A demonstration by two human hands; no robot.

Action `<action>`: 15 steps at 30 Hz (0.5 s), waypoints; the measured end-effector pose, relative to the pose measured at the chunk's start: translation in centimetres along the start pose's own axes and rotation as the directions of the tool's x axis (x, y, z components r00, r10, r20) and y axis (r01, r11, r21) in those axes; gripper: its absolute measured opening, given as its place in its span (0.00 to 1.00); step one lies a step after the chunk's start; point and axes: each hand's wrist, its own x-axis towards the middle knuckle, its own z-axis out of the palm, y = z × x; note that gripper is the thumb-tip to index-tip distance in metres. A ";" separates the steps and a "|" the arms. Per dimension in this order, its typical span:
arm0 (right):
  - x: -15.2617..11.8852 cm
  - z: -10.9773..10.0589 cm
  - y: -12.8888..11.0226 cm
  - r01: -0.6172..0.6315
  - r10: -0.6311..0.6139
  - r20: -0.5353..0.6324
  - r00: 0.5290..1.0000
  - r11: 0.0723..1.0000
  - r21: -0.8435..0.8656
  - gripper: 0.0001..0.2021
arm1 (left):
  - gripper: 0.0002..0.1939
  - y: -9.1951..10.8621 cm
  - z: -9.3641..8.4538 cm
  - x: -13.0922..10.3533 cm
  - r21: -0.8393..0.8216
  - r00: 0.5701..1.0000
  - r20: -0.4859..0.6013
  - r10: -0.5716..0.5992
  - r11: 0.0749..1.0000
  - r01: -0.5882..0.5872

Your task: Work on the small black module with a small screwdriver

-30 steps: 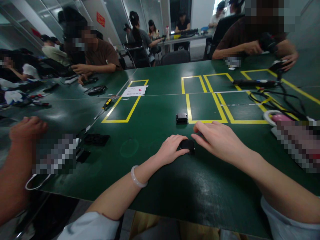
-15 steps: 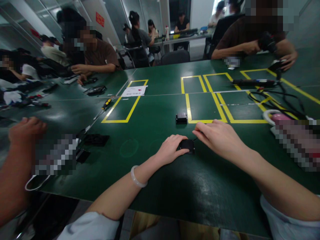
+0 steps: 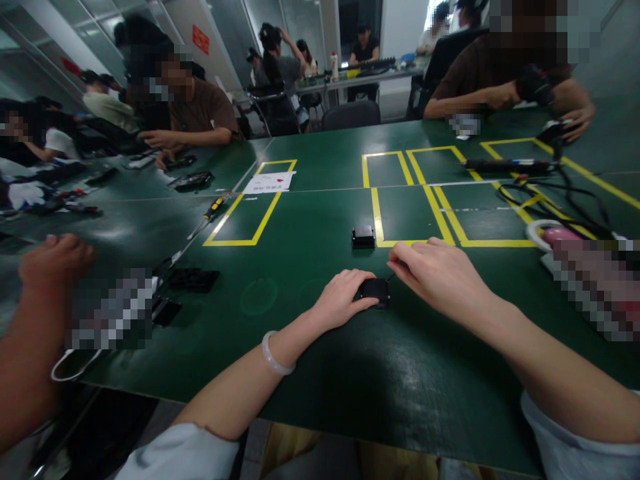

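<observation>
My left hand grips a small flat black box-shaped part against the green table, thumb on its near side and fingers over its far left. To the right, my right hand is closed in a pinch beside the part's far right corner. A thin dark rod runs from those fingertips down to that corner; its kind is too small to tell. Just beyond my hands stands a second black block, apart from them.
Yellow tape frames mark the green table. A yellow-and-black screwdriver and black parts lie left, near another person's arm. Cables and a roll of tape lie right. Co-workers sit opposite.
My right hand has shifted very slightly at the part's corner. My left hand and the part stay put. In the background a person has raised an arm to their head.
</observation>
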 end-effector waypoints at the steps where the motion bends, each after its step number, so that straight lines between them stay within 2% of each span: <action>1: 0.0 0.0 0.0 0.016 -0.016 0.003 1.000 1.000 0.010 0.10 | 0.19 0.0 0.0 0.0 0.000 1.000 0.001 0.000 1.000 0.000; 4: -0.1 -0.1 0.1 0.053 -0.056 0.056 0.997 0.997 0.064 0.14 | 0.20 0.0 0.0 0.0 -0.003 1.000 0.005 0.000 1.000 0.000; 8: -0.1 0.0 0.1 0.020 -0.027 0.089 0.996 0.997 0.081 0.16 | 0.20 -0.1 0.1 0.0 -0.014 1.000 0.010 0.008 1.000 -0.008; 12: 0.0 0.0 0.0 -0.011 0.003 0.075 0.997 0.995 0.096 0.11 | 0.19 -0.1 0.1 0.0 -0.007 1.000 0.009 -0.004 1.000 0.004; 15: 0.0 -0.1 0.0 0.024 -0.032 0.063 0.997 0.991 0.131 0.09 | 0.19 -0.1 0.1 0.0 -0.008 1.000 0.000 0.002 1.000 -0.002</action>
